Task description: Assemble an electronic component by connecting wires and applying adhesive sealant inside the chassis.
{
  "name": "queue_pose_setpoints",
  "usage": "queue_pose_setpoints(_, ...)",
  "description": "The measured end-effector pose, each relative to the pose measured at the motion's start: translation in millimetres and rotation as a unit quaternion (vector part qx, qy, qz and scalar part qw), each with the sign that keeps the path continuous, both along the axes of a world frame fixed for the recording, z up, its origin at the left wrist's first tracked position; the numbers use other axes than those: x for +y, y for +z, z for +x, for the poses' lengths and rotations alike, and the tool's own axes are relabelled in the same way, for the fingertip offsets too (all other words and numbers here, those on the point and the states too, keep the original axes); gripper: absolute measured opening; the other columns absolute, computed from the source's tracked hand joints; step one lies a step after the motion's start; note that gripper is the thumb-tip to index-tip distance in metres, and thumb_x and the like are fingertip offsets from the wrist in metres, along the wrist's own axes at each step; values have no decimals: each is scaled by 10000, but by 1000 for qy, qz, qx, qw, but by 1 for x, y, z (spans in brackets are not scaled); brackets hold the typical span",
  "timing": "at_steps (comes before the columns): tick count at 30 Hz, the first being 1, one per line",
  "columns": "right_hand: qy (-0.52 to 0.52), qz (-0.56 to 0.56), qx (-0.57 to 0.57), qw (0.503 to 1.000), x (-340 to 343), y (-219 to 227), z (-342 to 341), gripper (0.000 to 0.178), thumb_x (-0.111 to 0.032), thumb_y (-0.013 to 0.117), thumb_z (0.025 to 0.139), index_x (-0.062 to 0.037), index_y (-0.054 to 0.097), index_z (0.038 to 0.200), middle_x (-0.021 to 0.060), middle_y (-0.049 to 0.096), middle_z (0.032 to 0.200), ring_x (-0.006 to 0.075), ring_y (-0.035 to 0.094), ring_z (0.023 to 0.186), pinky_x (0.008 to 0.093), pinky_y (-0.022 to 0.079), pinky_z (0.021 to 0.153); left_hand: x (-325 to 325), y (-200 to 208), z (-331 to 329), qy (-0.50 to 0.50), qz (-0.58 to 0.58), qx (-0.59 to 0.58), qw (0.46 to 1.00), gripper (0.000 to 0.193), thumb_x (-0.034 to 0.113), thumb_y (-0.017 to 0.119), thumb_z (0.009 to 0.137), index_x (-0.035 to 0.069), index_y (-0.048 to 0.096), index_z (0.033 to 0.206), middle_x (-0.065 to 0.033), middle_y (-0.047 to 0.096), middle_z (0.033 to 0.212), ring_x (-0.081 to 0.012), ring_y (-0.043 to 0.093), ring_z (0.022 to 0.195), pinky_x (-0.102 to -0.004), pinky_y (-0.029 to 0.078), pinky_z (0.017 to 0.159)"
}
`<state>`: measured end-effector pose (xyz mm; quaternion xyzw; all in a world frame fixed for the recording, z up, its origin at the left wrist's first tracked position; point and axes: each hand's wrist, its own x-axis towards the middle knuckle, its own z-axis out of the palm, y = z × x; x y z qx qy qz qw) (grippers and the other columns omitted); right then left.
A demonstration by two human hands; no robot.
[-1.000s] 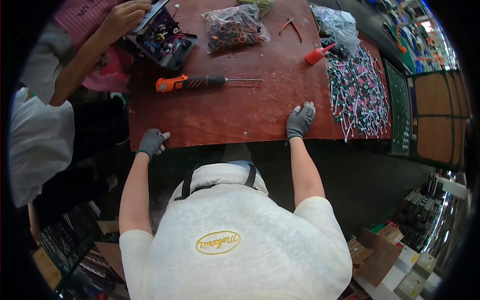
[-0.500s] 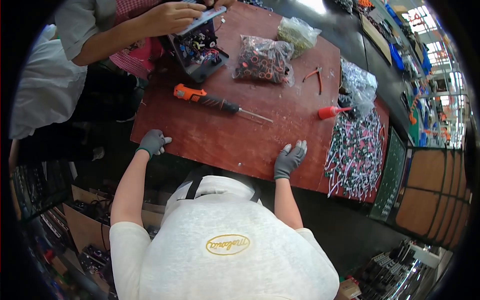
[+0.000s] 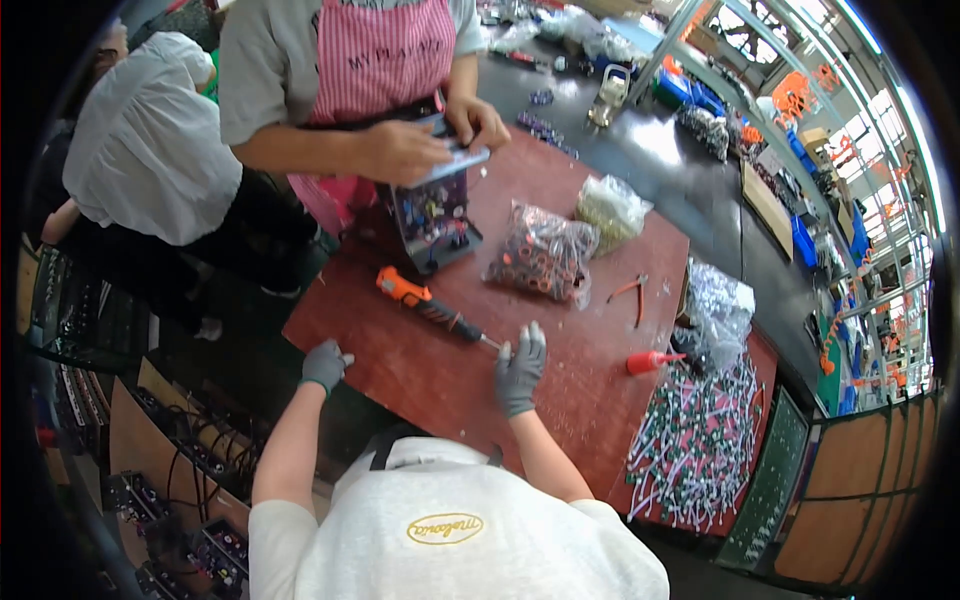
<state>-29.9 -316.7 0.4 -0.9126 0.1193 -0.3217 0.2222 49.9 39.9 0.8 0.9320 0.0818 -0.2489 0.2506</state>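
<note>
My left hand [image 3: 326, 367], in a grey glove with pale fingertips, rests at the left edge of the red-brown table [image 3: 440, 400]. Its fingers are slightly bent and apart, with nothing in them. Gloved alike, my right hand [image 3: 521, 370] lies open on the tabletop, fingers stretched forward. Its fingertips are beside the tip of an orange and black electric screwdriver [image 3: 428, 306]; whether they touch the shaft I cannot tell. Across the table, a co-worker's hands [image 3: 410, 150] hold a light blue panel [image 3: 455, 162] over a dark case [image 3: 437, 225] with wires and parts inside.
Clear bags of orange-and-dark ring parts [image 3: 545, 255] and yellowish pieces [image 3: 612, 212] lie beyond my right hand. Orange-handled pliers [image 3: 638, 297], a red squeeze bottle [image 3: 650, 361] and a heap of white-and-green wire leads [image 3: 695, 440] are further right. Another person [image 3: 150, 140] stands at far left.
My right hand has moved forward and left, from the table's near edge to the screwdriver's tip. My left hand stays at the edge. The view has tilted up, showing more of the co-worker.
</note>
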Motion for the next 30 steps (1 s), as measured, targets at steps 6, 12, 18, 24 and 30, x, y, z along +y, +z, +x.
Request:
queue_pose_setpoints(6,50,4,70,996,12,6,15,433,-169,577,825,35,482,1196,232,440,1314,406,394,1227,473,314,1045,-9,8,-15,24,3,-22,999,262,257,695,776,32,566,817,-135,643,709,-286,646,714,-395,484,684)
queue_pose_setpoints(12,83,9,68,994,19,8,20,452,-204,572,840,48,480,1204,232,428,1326,397,388,1227,474,294,1050,-15,19,-12,30,13,-5,999,244,250,680,801,37,562,815,-115,633,686,-258,641,666,-379,482,656)
queue_pose_setpoints(18,86,18,74,993,32,11,7,439,-200,586,824,33,493,1183,233,448,1296,396,399,1209,476,310,1036,-8,7,-4,37,18,17,999,264,287,671,815,42,584,860,-116,657,736,-266,651,743,-384,481,715)
queue_pose_setpoints(24,74,10,84,994,26,0,-6,419,-192,598,809,19,498,1158,225,449,1293,398,399,1212,473,317,1035,-12,20,-4,10,32,35,999,263,306,655,829,58,593,887,-108,664,751,-266,649,759,-396,474,731)
queue_pose_setpoints(30,69,6,102,992,30,0,-11,423,-191,593,809,20,497,1163,235,447,1291,404,399,1211,475,318,1034,-12,25,-7,-4,40,20,999,269,316,658,827,62,583,872,-101,659,732,-256,647,732,-393,471,714)
